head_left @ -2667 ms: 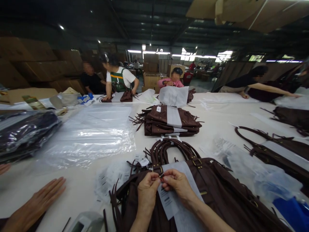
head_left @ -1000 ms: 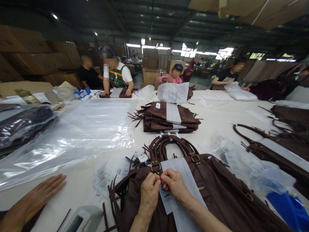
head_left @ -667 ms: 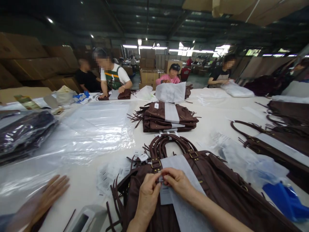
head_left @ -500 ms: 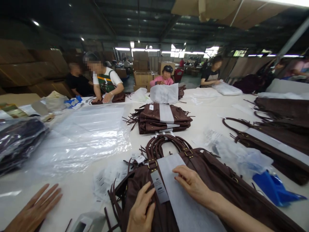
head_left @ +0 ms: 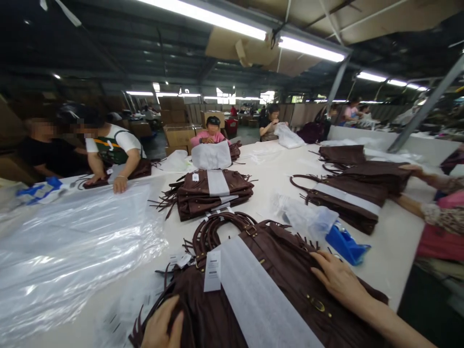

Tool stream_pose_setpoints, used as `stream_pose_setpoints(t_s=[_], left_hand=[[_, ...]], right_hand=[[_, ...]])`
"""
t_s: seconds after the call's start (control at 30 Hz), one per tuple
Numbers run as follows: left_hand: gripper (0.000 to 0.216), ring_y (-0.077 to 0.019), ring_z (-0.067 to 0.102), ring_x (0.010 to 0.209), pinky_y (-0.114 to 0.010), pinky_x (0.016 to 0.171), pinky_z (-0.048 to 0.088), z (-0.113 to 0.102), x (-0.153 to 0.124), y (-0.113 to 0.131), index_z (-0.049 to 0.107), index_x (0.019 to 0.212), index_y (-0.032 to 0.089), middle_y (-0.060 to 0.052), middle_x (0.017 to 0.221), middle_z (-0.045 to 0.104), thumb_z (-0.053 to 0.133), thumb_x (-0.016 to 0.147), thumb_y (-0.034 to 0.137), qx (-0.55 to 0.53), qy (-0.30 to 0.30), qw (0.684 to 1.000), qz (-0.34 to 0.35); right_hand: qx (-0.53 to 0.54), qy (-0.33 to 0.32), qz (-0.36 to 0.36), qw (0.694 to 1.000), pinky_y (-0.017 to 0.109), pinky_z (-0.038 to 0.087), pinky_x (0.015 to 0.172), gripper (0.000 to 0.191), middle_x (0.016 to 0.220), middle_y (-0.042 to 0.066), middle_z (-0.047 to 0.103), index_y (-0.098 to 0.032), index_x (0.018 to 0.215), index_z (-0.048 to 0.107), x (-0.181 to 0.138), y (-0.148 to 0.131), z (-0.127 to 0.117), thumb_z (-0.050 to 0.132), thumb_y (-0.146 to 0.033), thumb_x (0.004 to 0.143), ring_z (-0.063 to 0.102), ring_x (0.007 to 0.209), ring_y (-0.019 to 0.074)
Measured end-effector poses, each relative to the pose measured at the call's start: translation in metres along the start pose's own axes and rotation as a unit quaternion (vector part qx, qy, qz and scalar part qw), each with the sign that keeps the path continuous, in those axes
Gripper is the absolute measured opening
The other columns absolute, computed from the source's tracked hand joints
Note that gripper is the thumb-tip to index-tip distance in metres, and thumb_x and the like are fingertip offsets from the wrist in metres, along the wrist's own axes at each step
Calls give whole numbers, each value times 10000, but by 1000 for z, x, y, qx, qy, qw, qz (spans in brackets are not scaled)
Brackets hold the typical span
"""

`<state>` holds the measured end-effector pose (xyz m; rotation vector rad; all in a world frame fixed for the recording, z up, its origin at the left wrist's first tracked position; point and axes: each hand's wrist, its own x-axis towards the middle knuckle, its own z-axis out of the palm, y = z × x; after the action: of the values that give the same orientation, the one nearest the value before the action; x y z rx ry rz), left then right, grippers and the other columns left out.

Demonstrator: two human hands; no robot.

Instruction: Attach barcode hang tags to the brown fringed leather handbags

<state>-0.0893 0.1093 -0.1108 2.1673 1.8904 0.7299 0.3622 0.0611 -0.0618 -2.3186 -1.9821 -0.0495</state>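
Observation:
A dark brown leather handbag [head_left: 279,270] lies on the table in front of me, its handles [head_left: 221,224] pointing away. A strip of white paper [head_left: 253,285] is wrapped across it, with a printed white tag [head_left: 212,271] beside the strip. My left hand [head_left: 163,323] is at the bag's near left edge, fingers and thumb curled round the brown leather. My right hand [head_left: 339,278] rests on the bag's right part with fingers stretched over the leather, near a brass ring [head_left: 316,303].
Beyond the handbag sits a stack of brown bags [head_left: 215,191]. Clear plastic sheets [head_left: 90,237] cover the table's left. To the right are a blue tape dispenser [head_left: 346,241], crumpled plastic [head_left: 304,210] and more brown bags [head_left: 348,193]. Co-workers stand around the table; one's hands touch the right-hand bags.
The view has turned right. My right hand has moved from the paper strip to the bag's right part; my left has moved to its left edge. Another person's hand at lower left is gone from view.

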Motion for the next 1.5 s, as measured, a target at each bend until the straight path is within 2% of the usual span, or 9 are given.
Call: stream_pose_setpoints(t_s=[0.2,0.4,0.6,0.8,0.9,1.0,1.1,1.23,1.5], left_hand=[[430,-164,521,1042,-292,924,377,4,110,26,578,1022,161,-62,1107,596,302,712,50,119,-160,980,-1],[301,-212,572,932,-324,726,436,-5,132,28,614,747,185,-63,936,648,325,693,120,154,-237,957,70],[279,-234,547,942,-387,834,348,-37,126,37,616,732,156,-90,877,644,350,653,139,233,-245,931,137],[317,-271,590,856,-435,822,331,-65,90,98,635,737,137,-128,830,672,328,698,202,264,-292,908,144],[381,-310,596,833,-445,764,364,-61,75,121,603,897,104,-159,851,662,372,719,349,262,-298,914,82],[542,-320,541,934,-439,759,367,-41,63,129,458,1151,108,-169,1029,587,494,630,254,277,-225,931,79],[405,-303,491,988,-421,762,364,-15,53,133,525,1059,152,-149,1091,533,429,666,132,286,-166,935,125],[390,-271,543,833,-375,675,376,6,46,139,576,948,106,-161,921,577,257,744,10,352,-104,923,118],[392,-234,592,773,-358,692,406,-30,46,149,606,822,129,-114,799,626,253,741,-22,339,-128,932,21]], right_hand=[[7,18,3,1000,398,405,842,339,1086,114,560,-190,1090,553,-10,-10,14,438,-323,800,505,1007,251],[21,51,2,998,383,396,829,316,1071,105,557,-209,1093,539,-15,-14,12,447,-282,799,498,1004,235],[11,49,8,999,376,383,826,322,1080,109,554,-203,1100,535,-17,-15,14,442,-288,803,498,1001,240],[1,81,-6,997,364,381,809,319,1046,111,574,-190,1078,555,-15,-9,28,442,-297,800,509,975,239],[-4,105,-16,994,369,385,804,311,1032,113,583,-192,1065,566,-16,-6,34,445,-299,798,516,965,245],[-14,123,-21,992,385,390,804,316,1034,122,587,-189,1064,571,-16,-4,39,452,-301,793,519,966,261],[-24,126,-22,992,394,396,799,327,1052,137,583,-180,1074,571,-17,-2,43,446,-296,795,517,978,274],[-19,121,-34,992,411,392,808,327,1062,151,577,-186,1068,581,-17,-1,43,452,-287,786,510,998,293],[8,133,-46,990,457,402,794,325,1042,164,605,-202,1019,609,-16,3,51,482,-253,724,525,991,332]])
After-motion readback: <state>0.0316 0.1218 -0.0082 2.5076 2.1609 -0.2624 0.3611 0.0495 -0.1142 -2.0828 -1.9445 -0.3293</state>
